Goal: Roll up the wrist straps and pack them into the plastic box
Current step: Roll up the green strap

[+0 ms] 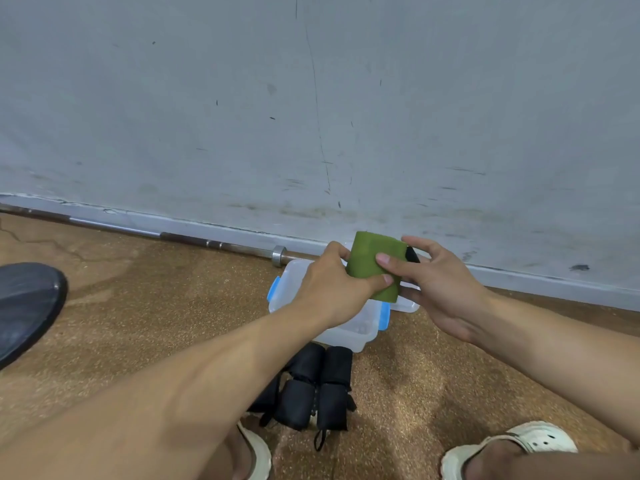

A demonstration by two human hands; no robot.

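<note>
Two pale sandals (512, 448) are seen nearest, on the brown floor (138, 323). Rolled black wrist straps (313, 389) are laid just beyond, beside the clear plastic box (349, 332). Above the box, a green wrist strap (372, 263) is gripped by both hands: left hand (332, 285) curled round its edge, right hand (433, 285) pinching it. A barbell (214, 242) is laid along the wall.

I have one view only, a wide-angle camera on the head, looking forward and down. It sits close over both forearms: the left hand (332, 289) and right hand (440, 289) meet near the middle. Beyond the hands the wall (311, 98) fills the upper half; below them lies the floor (138, 306).
</note>
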